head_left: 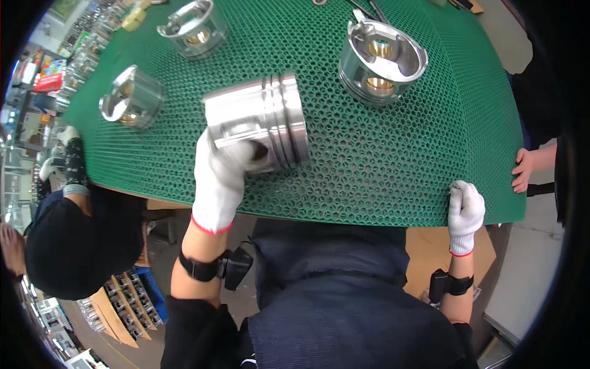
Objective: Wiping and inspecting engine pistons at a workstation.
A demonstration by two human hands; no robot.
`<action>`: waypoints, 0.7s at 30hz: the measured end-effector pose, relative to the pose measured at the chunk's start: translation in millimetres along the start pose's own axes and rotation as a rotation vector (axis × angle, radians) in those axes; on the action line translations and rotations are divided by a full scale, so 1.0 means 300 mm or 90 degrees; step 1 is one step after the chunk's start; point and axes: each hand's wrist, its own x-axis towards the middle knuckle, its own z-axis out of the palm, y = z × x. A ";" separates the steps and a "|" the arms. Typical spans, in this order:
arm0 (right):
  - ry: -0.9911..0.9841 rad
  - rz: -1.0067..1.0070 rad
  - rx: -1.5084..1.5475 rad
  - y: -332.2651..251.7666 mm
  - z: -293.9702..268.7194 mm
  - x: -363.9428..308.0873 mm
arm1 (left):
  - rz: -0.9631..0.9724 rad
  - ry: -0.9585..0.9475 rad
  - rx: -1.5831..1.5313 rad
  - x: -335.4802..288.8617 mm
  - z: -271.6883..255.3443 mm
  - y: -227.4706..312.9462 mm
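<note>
My left hand point(220, 175), in a white knit glove with a red cuff edge, grips a silver metal piston point(243, 117) tilted on its side above the green mat. Its ring grooves face right, and a dark pin hole shows beside my fingers, which are slightly blurred. At the mat's near right edge rests my right hand point(466, 209), gloved alike, with its fingers curled closed and nothing visible in them. Another piston point(381, 61) stands with its open end up at the far right, brass-coloured bushings inside. Two more pistons, one upright point(195, 31) and one tilted point(134, 98), are on the left.
A perforated green mat point(369, 166) covers the table. At left sits a person in a black cap point(67, 246), near racks of metal parts point(126, 304). Another person's bare hand point(522, 171) touches the right table edge. Dark-handled tools point(376, 11) lie at the far side.
</note>
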 end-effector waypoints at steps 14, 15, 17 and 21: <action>0.035 0.000 0.016 0.023 0.008 -0.021 | -0.245 -0.056 -0.929 -0.257 0.119 0.061; 0.032 0.003 0.012 0.016 0.006 -0.018 | -0.252 -0.072 -0.962 -0.263 0.114 0.059; 0.049 -0.011 -0.002 0.017 0.010 -0.016 | -0.225 -0.134 -0.958 -0.271 0.127 0.074; 0.043 -0.005 -0.018 0.003 0.006 -0.014 | -0.206 -0.123 -0.761 -0.248 0.103 0.090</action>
